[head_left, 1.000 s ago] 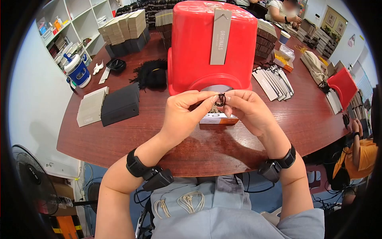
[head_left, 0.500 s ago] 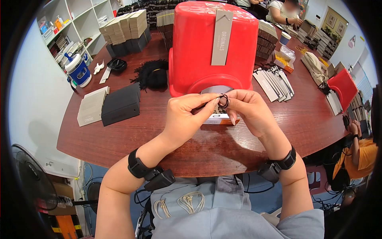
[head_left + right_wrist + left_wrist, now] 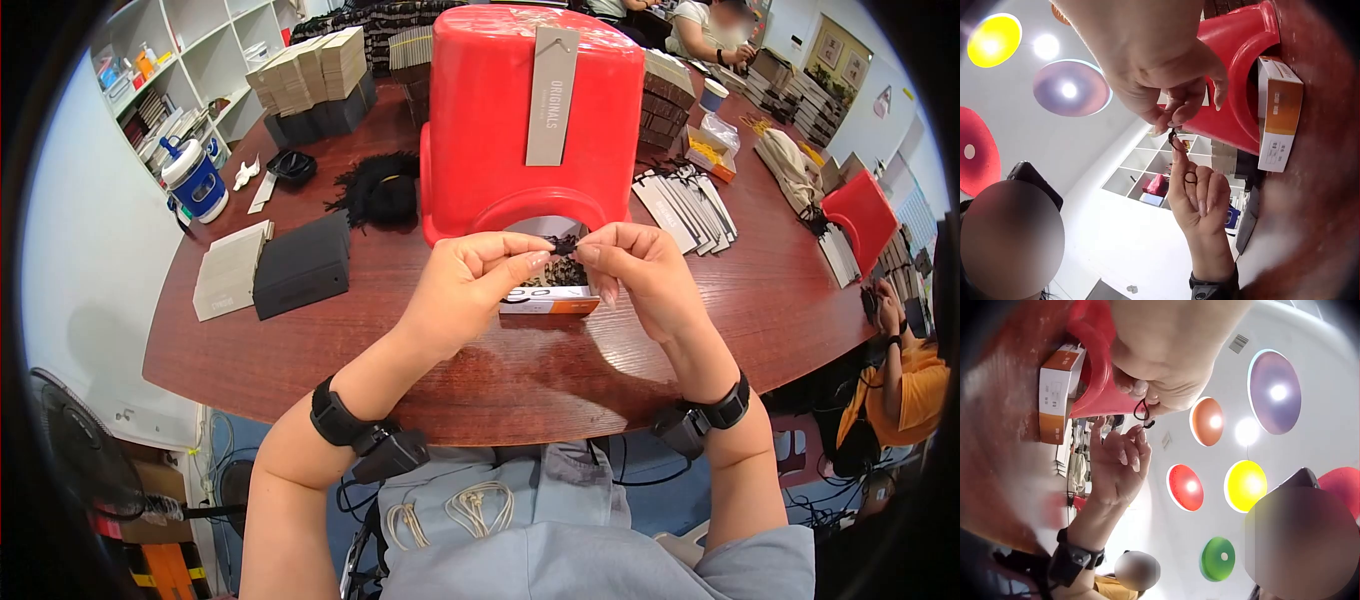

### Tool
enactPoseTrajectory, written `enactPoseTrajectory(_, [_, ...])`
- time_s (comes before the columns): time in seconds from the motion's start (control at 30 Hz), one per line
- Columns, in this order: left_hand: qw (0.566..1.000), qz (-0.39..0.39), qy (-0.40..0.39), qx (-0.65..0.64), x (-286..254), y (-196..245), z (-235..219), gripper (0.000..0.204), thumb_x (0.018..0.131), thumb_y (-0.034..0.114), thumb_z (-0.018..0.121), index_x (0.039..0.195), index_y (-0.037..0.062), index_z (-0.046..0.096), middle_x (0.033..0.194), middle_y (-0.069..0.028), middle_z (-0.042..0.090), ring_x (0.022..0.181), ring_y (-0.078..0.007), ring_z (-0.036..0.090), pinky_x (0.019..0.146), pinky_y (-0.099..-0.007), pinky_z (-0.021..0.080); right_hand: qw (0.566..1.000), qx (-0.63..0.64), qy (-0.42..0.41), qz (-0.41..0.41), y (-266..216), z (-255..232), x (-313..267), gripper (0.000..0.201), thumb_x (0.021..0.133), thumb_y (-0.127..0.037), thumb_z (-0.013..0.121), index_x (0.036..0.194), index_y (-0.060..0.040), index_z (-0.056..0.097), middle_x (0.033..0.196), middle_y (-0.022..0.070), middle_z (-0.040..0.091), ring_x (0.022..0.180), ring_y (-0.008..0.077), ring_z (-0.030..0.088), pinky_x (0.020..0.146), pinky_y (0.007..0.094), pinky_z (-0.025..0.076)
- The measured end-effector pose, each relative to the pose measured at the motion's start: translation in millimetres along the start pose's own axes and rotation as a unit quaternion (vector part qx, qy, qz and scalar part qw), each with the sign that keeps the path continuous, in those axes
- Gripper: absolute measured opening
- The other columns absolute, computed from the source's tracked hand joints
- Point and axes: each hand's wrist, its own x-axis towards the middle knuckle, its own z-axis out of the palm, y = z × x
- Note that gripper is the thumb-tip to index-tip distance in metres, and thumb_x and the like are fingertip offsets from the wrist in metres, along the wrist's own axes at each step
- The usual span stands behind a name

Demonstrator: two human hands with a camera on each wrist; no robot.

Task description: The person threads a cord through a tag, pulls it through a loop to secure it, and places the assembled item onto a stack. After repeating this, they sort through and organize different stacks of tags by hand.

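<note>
Between the two hands, a thin black cord [image 3: 564,245] is pinched close above an orange-and-white cardboard box [image 3: 552,304]. My left hand [image 3: 455,290] grips one side of the cord between thumb and index finger. The other side is pinched by the thumb and fingertips of my right hand [image 3: 640,270]. In the left wrist view a loop of the cord [image 3: 1137,410] hangs by the left fingertips. Small dark and gold-coloured pieces [image 3: 567,273] lie inside the box. Behind it stands an upturned red plastic tub [image 3: 490,130] with a grey "ORIGINALS" tag [image 3: 551,95] on it.
Left on the table are beige cards [image 3: 232,275], dark grey cards [image 3: 305,262], a black cord bundle [image 3: 388,190] and a blue-and-white jug [image 3: 195,182]. Strung tags [image 3: 690,210] lie to the right. Stacked cards stand behind; other people sit at the far and right sides.
The open black loop between my fingers has collapsed into a small dark bunch. My fingertips have drawn slightly apart, and more of the box's contents shows.
</note>
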Motion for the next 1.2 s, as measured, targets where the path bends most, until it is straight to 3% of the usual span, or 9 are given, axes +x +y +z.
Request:
enactPoseTrajectory(0.1, [0.993, -0.086, -0.051, -0.069, -3.2, 10.4, -5.9, 0.025, 0.083, 0.010, 0.047, 0.104, -0.0021, 0.053, 0.055, 0.0025, 0.051, 0.036, -0.0002, 0.036, 0.033, -0.0139, 0.029, 1.000, -0.007, 0.012, -0.022, -0.6, -2.1, -1.0, 0.013, 0.077, -0.008, 0.056, 0.079, 0.0044, 0.056, 0.063, 0.0041, 0.055, 0.047, 0.0061, 0.048, 0.041, 0.0181, 0.038])
enactPoseTrajectory(0.17, [0.968, -0.141, -0.174, -0.117, -1.1, 9.8, -17.2, 0.025, 0.082, 0.006, 0.048, 0.106, -0.0023, 0.051, 0.075, -0.0037, 0.059, 0.051, -0.0021, 0.048, 0.047, -0.0153, 0.039, 0.999, -0.024, 0.019, -0.032, -2.3, -2.6, -2.6, 0.012, 0.077, -0.007, 0.056, 0.079, 0.0047, 0.056, 0.064, 0.0049, 0.056, 0.046, 0.0063, 0.049, 0.042, 0.0181, 0.039])
enactPoseTrajectory(0.3, [0.976, -0.121, -0.125, -0.134, -1.6, 9.4, -7.9, 0.024, 0.082, 0.009, 0.050, 0.103, -0.0014, 0.052, 0.071, -0.0019, 0.059, 0.044, -0.0010, 0.043, 0.038, -0.0144, 0.033, 0.998, -0.029, 0.027, -0.056, -3.5, -4.0, -5.4, 0.011, 0.076, -0.006, 0.056, 0.079, 0.0045, 0.056, 0.066, 0.0053, 0.057, 0.045, 0.0063, 0.048, 0.042, 0.0179, 0.039])
enactPoseTrajectory(0.37, [0.993, -0.093, -0.019, -0.065, 0.2, 6.3, -1.2, 0.018, 0.082, 0.012, 0.050, 0.093, -0.0023, 0.055, 0.063, -0.0025, 0.056, 0.031, -0.0006, 0.033, 0.029, -0.0143, 0.024, 0.998, -0.024, 0.021, -0.059, -6.6, -5.7, -6.2, 0.010, 0.077, -0.005, 0.056, 0.079, 0.0041, 0.056, 0.066, 0.0041, 0.057, 0.049, 0.0059, 0.049, 0.046, 0.0184, 0.040])
enactPoseTrajectory(0.5, [0.994, -0.103, -0.046, -0.015, -0.4, 6.4, -9.5, 0.015, 0.081, 0.013, 0.054, 0.086, -0.0018, 0.056, 0.063, -0.0029, 0.057, 0.032, -0.0005, 0.033, 0.029, -0.0146, 0.024, 0.987, -0.122, 0.022, -0.105, -5.1, -8.1, -3.9, 0.013, 0.073, -0.006, 0.060, 0.082, 0.0015, 0.057, 0.074, 0.0050, 0.057, 0.063, 0.0098, 0.052, 0.060, 0.0231, 0.043])
enactPoseTrajectory(0.57, [0.991, -0.118, -0.062, -0.022, -2.3, 11.3, -9.1, 0.016, 0.079, 0.013, 0.057, 0.086, -0.0012, 0.058, 0.072, -0.0012, 0.058, 0.054, -0.0003, 0.046, 0.043, -0.0145, 0.033, 0.886, -0.323, 0.013, -0.331, -8.9, -3.7, -0.6, 0.022, 0.066, -0.008, 0.065, 0.086, -0.0034, 0.058, 0.084, 0.0056, 0.056, 0.080, 0.0154, 0.051, 0.074, 0.0282, 0.040])
enactPoseTrajectory(0.67, [0.994, -0.086, -0.065, -0.015, -2.9, 8.8, -5.5, 0.016, 0.078, 0.013, 0.057, 0.086, -0.0009, 0.058, 0.070, -0.0006, 0.057, 0.050, -0.0002, 0.043, 0.041, -0.0141, 0.030, 0.851, -0.395, -0.033, -0.344, -11.3, 2.7, -0.2, 0.029, 0.061, -0.009, 0.067, 0.089, -0.0077, 0.059, 0.090, 0.0067, 0.053, 0.088, 0.0193, 0.049, 0.079, 0.0300, 0.037])
enactPoseTrajectory(0.87, [0.995, -0.080, -0.056, 0.002, -1.1, 6.9, -11.6, 0.012, 0.079, 0.010, 0.054, 0.081, -0.0016, 0.056, 0.062, -0.0030, 0.056, 0.033, -0.0008, 0.035, 0.030, -0.0147, 0.025, 0.899, -0.321, -0.089, -0.285, -3.6, -1.2, 2.7, 0.010, 0.067, -0.007, 0.064, 0.074, -0.0034, 0.057, 0.074, 0.0051, 0.056, 0.075, 0.0167, 0.052, 0.068, 0.0279, 0.040])
enactPoseTrajectory(1.2, [0.995, -0.050, -0.085, -0.016, 1.2, 12.1, -15.4, 0.010, 0.077, 0.007, 0.056, 0.078, -0.0023, 0.057, 0.062, -0.0030, 0.056, 0.037, -0.0005, 0.037, 0.032, -0.0150, 0.024, 0.951, -0.235, -0.148, -0.138, -11.6, -7.7, -12.5, 0.013, 0.075, -0.008, 0.059, 0.066, -0.0004, 0.054, 0.064, 0.0033, 0.057, 0.061, 0.0089, 0.053, 0.057, 0.0213, 0.042])
